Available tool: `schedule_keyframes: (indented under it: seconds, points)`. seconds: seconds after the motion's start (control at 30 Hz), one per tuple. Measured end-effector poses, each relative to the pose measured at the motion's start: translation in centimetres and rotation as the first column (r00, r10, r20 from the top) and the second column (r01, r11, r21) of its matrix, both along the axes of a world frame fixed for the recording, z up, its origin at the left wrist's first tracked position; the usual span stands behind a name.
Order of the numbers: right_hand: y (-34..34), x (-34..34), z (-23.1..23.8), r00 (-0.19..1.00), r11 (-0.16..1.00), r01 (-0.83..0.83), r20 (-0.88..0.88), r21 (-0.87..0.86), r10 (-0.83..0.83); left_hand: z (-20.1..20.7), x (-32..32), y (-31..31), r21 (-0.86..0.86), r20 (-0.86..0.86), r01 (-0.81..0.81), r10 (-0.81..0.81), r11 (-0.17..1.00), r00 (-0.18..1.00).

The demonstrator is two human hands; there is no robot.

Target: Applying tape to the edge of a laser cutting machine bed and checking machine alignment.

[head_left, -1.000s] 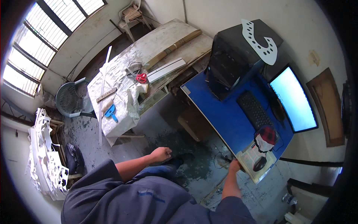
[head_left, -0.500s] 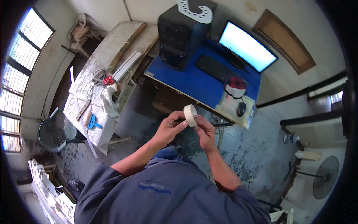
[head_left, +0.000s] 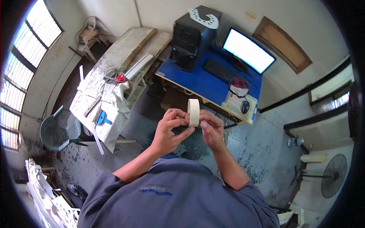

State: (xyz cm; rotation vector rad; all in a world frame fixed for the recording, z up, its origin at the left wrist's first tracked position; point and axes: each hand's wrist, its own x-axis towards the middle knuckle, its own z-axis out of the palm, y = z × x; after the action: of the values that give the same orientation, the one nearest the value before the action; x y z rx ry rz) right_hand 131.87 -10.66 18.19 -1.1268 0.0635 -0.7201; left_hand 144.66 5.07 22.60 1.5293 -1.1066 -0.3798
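I can see two hands, the left hand [head_left: 170, 127] and right hand [head_left: 213, 131], pinching one upright tape roll [head_left: 195, 113] between them, before one desk [head_left: 190, 81] bearing one monitor [head_left: 249, 49], one keyboard [head_left: 218, 70], one mouse [head_left: 245, 106].

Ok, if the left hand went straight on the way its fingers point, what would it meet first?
The tape roll, already at the left hand's fingertips. Just past it, the right hand seems next in line, though depth is hard to judge here.

No legible text, blue emblem [head_left: 156, 191] on dark shirt [head_left: 190, 211], lettering too small
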Motion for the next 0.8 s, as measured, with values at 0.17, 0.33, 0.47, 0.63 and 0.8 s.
schedule_keyframes:
  seconds: [0.17, 0.33, 0.47, 0.63, 0.8]
  points:
    - [1.2, 8.4, -2.3, 0.941, 0.998, 0.064, -0.331, -0.022, -0.068, -3.1, 5.4, 4.3, 0.117, -0.173, -0.130, 0.149, 0.985, 0.974]
    - [3.2, 24.7, -9.8, 0.856, 0.937, 0.024, -0.477, -0.347, -0.199, -8.2, 13.3, 10.1, 0.190, -0.508, -0.182, 0.256, 0.965, 0.823]
    - [6.0, 40.8, -16.7, 0.839, 0.797, -0.155, -0.504, -0.584, -0.206, -11.5, 19.8, 15.5, 0.175, -0.656, -0.243, 0.297, 0.954, 0.694]
    - [8.9, 59.7, -25.6, 0.847, 0.510, -0.351, -0.499, -0.785, -0.186, -14.3, 26.5, 21.2, 0.287, -0.711, -0.351, 0.443, 0.891, 0.545]
    - [10.2, 68.5, -29.5, 0.715, 0.071, -0.617, -0.596, -0.784, -0.365, -14.7, 30.1, 25.6, 0.309, -0.704, -0.498, 0.547, 0.810, 0.453]
